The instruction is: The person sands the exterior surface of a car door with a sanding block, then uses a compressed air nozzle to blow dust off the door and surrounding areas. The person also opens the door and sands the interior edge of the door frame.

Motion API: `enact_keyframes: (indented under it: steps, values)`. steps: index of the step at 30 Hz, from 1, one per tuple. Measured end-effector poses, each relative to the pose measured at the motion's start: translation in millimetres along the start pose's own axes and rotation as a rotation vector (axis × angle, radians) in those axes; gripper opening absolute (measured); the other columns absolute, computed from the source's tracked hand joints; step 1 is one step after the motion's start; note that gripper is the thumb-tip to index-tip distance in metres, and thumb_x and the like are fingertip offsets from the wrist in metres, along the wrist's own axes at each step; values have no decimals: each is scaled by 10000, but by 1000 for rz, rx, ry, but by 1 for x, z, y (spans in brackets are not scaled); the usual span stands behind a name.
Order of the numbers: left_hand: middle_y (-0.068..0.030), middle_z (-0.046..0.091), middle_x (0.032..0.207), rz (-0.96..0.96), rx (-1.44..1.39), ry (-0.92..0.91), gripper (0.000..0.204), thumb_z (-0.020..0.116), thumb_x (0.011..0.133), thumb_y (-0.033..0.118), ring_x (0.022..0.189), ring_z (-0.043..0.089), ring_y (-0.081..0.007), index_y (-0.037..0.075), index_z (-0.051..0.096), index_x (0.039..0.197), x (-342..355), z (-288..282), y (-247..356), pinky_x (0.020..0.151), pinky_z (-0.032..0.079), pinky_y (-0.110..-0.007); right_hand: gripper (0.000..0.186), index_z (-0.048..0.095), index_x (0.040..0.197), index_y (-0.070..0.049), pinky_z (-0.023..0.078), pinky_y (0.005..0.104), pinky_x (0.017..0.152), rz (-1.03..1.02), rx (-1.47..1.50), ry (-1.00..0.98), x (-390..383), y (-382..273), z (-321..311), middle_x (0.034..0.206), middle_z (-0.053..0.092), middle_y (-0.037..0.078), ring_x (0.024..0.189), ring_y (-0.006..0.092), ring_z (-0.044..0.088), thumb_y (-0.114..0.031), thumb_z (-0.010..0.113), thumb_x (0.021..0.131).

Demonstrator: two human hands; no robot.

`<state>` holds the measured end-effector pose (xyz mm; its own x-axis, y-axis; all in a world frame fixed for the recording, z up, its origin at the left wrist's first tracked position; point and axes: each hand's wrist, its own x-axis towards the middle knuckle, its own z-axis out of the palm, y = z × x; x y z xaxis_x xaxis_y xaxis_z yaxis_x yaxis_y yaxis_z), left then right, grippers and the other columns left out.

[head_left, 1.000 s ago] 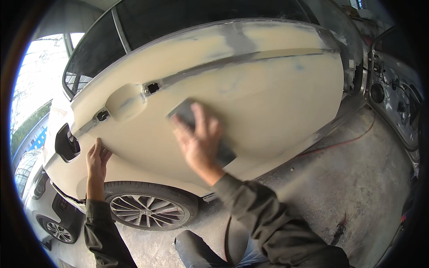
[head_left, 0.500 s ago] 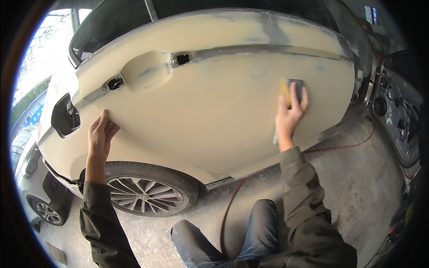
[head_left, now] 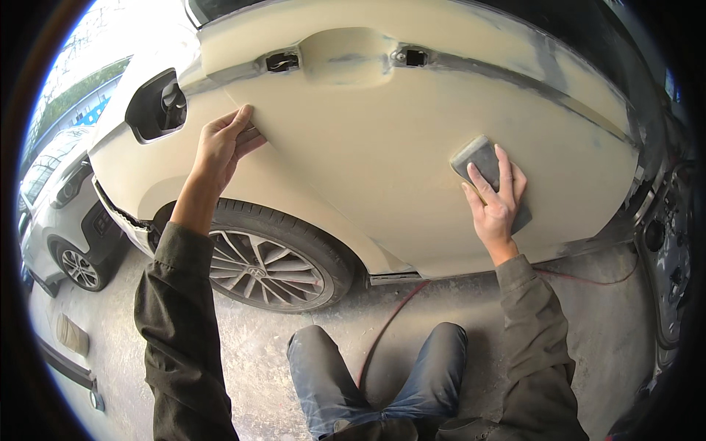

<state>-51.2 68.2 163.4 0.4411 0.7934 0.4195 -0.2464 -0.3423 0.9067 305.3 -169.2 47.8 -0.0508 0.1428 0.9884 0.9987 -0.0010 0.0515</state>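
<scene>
A car door (head_left: 353, 140), coated in dull cream with grey patches, fills the middle of the view. My right hand (head_left: 496, 202) presses a grey sanding block (head_left: 482, 162) against its outer face, fingers spread over the block's back. Below that palm hangs a dark flap, perhaps the block's far end or loose sheet. My left hand (head_left: 224, 143) is closed on the door's rear edge, thumb uppermost, with some fingertips partly hidden by the edge. Above both hands are the bare handle recess (head_left: 346, 55) and two cut-outs, one on either side of it.
Below the door stands the rear wheel (head_left: 268, 257). An open fuel-filler recess (head_left: 158, 106) lies left of my left hand. A red hose (head_left: 390, 320) crosses the concrete floor by my knees. Another car (head_left: 66, 206) and a bucket (head_left: 72, 334) stand left; a stripped door (head_left: 665, 250) is right.
The view has swung left and down. The sanding block has moved leftward and lower on the door and now lies tilted. My left hand keeps its place at the door edge.
</scene>
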Motion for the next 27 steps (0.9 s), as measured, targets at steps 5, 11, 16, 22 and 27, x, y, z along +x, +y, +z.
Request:
enact_keyframes:
  steps: [5,11,16,22,27]
  values:
    - [-184,716,1216,1,4,7,469,601,1085,286,1077,732,-249,-112,606,1332,1,1,2,988,606,-351,397,817,1163,-348,393,459,1027,-146,16,-125,27,-108,77,1512,573,45,1208,275,522,-210,790,792]
    - [-197,709,1224,-2,0,19,482,610,1080,286,1104,721,-250,-126,599,1331,2,1,4,995,605,-349,342,817,1140,-389,395,422,1027,-270,83,-140,19,-115,68,1506,571,-34,1210,235,510,-245,773,833]
    - [-192,709,1226,36,0,-65,505,603,1083,304,1103,721,-248,-127,588,1347,7,-7,-4,997,601,-350,310,824,1121,-353,388,464,1015,-261,10,-12,-11,-93,48,1487,593,50,1215,270,509,-240,758,840]
    - [-98,738,1125,1,70,-10,400,636,1067,315,995,729,-169,-34,675,1258,22,-29,-12,891,610,-286,290,783,1186,-378,416,543,1063,-294,69,-198,-24,-187,114,1543,536,12,1254,291,492,-295,657,938]
    - [-129,780,1089,804,1306,357,259,681,1032,232,1004,763,-272,-5,745,1113,-31,-11,-13,876,600,-365,298,795,1179,-347,404,537,1140,-84,266,-213,-103,-186,54,1560,515,46,1326,288,476,-307,757,886]
